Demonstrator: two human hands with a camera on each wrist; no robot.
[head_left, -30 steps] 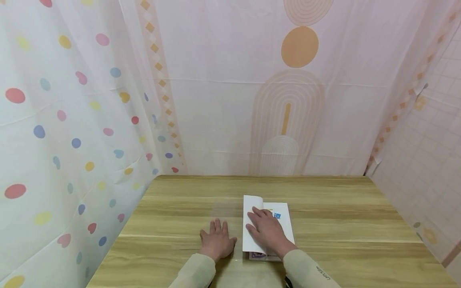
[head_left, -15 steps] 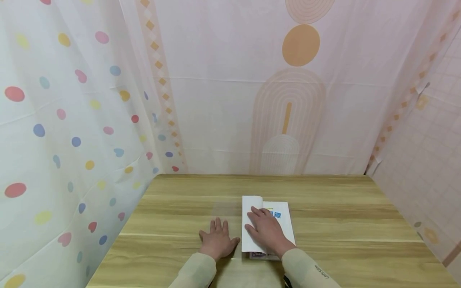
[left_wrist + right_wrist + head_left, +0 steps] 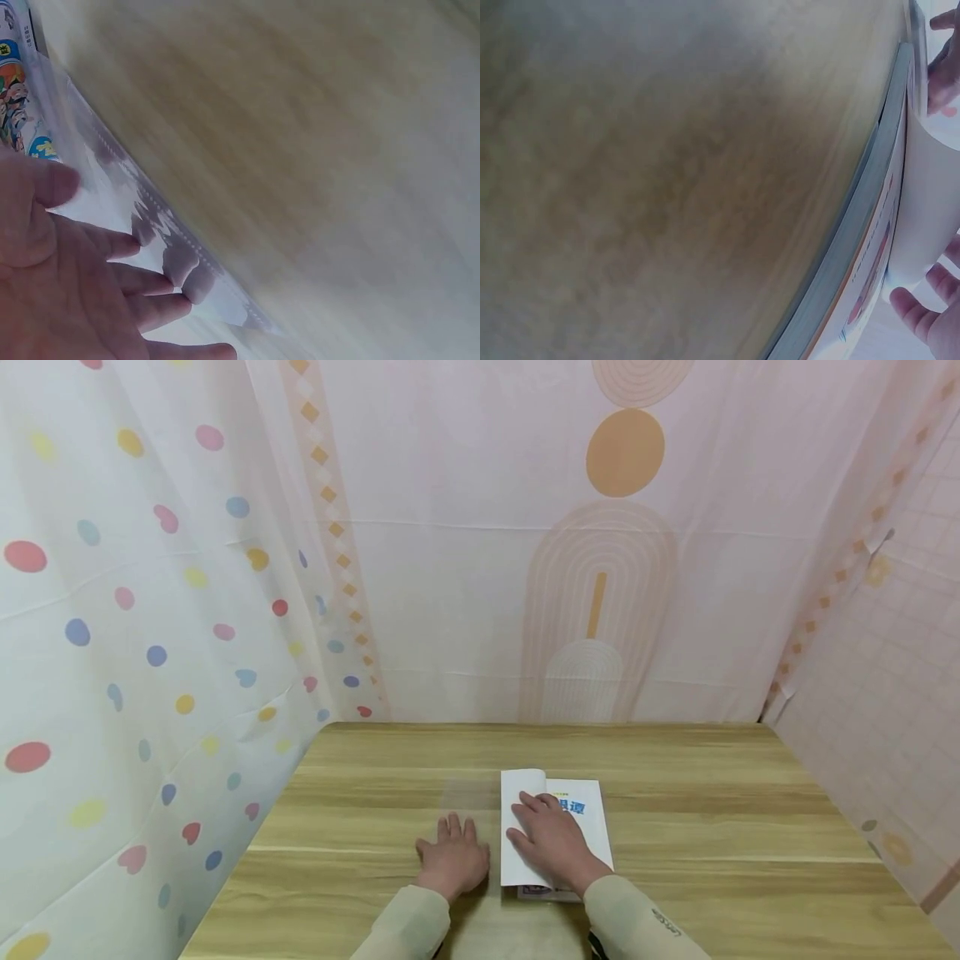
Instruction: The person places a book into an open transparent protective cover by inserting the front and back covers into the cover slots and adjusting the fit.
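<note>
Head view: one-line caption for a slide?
Right hand presses a white flap flat on a book; left hand rests flat on clear film on wooden table.

The head camera is looking forward and down from above the near edge of the wooden table (image 3: pixel 675 793), taking in the whole tabletop and the curtains behind it. The left wrist camera is sitting very close over the table (image 3: pixel 337 150) just left of the book (image 3: pixel 15 97), looking along the left hand's (image 3: pixel 67 292) fingers. The right wrist camera is hovering low beside the book (image 3: pixel 855 247), facing its edge. All three are sharing the book (image 3: pixel 581 814) and the wood around it.
</note>
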